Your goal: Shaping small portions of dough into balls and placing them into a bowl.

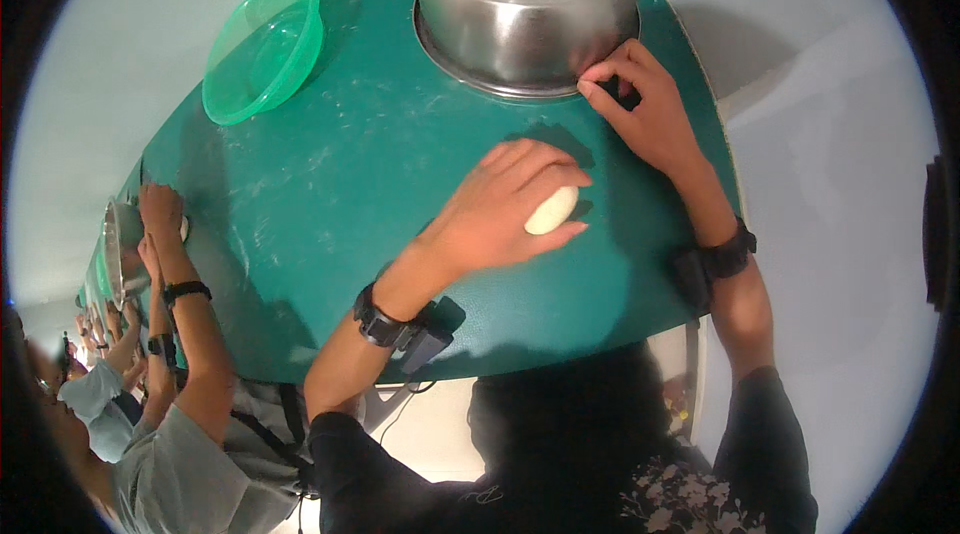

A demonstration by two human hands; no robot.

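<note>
My left hand [500,204] is curled around a smooth, pale, oval lump like dough [550,211] over the middle of the green table [300,254]. At the upper right, a large stainless steel bowl [525,4] rests upside down with its flat bottom up. My right hand [640,104] has thumb and fingers bent at the near right part of that bowl's rim, gripping it. Dark bands with small boxes are strapped to both my wrists.
A translucent green plastic bowl [300,49] stands at the back left. Along the left, co-workers' hands [160,209] and arms are at the table beside another steel bowl [125,249]. A pale wall lies beyond the table's right edge, close to my right arm.
</note>
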